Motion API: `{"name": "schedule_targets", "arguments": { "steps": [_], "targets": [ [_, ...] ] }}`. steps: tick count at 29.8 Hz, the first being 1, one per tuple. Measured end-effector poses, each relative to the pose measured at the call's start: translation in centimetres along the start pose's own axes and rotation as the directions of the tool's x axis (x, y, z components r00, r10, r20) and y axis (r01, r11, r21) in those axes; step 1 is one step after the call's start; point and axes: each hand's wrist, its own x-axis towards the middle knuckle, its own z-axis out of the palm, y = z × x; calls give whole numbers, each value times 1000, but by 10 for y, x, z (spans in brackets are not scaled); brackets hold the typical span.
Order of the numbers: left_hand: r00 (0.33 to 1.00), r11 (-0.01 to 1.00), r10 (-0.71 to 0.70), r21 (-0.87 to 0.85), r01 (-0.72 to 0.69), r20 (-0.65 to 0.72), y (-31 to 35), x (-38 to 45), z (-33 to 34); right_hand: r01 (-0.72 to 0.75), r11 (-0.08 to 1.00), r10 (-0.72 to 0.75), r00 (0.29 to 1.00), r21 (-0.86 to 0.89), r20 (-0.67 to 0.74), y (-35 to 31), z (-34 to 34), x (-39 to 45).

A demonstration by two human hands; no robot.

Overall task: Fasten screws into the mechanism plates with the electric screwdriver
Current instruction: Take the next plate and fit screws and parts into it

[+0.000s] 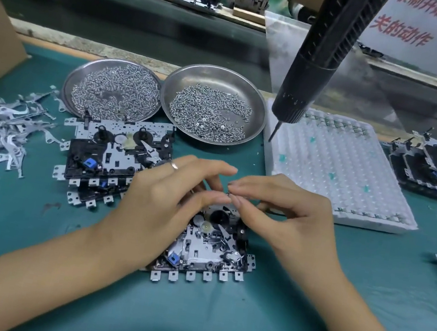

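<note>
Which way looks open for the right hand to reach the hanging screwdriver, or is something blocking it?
Probably yes: the screwdriver hangs free above the white tray, just beyond the right hand, with nothing between. The hand would first have to let go of the small part it pinches.

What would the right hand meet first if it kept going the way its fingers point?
The right hand points left, toward the left hand. Their fingertips nearly meet above the mechanism plate, so it would probably meet the left hand's fingers first; depth is unclear.

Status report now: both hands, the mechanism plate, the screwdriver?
Left hand and right hand meet over mechanism plate, fingers pinching something tiny, maybe a screw. Electric screwdriver hangs unheld. Nothing in the way.
</note>
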Motion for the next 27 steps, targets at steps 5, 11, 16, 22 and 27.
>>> {"name": "schedule_targets", "arguments": {
  "steps": [5, 11, 16, 22, 27],
  "targets": [
    [990, 999, 42, 7, -43, 135, 2, -5, -11, 148, 964, -156, 988, -220, -19, 1, -1, -20],
    [998, 997, -26, -78, 30, 60, -3, -23, -30, 301, 893, -286, 954, -335, 94, 5, 13, -38],
    [992, 988, -124, -91, 124, 9, -2, -29, -31, 373, 853, -315, 926, -364, 210, 6, 15, -42],
    [982, 975, -182, -123, 187, 47, 1, -34, -31, 420, 804, -341, 906, -422, 252, 5, 16, -43],
    [990, 991, -101, -76, 109, 103, 2, -35, -32, 426, 788, -349, 904, -445, 247, 5, 17, -43]
  ]
}}
